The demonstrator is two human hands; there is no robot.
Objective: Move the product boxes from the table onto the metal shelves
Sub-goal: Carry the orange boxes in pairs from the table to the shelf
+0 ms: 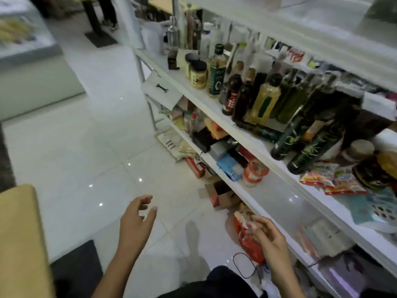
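Left hand and right hand hover loosely spread, empty, at lower centre; bottles crowd the shelf at centre right.

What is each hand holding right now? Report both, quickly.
Left hand: open, fingers spread, holding nothing.
Right hand: open, fingers loosely curled, holding nothing.

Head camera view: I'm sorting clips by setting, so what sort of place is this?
Probably a small grocery shop or stockroom. White metal shelves carry rows of oil and sauce bottles, snack packets lie on one shelf, and an open cardboard box sits on the tiled floor.
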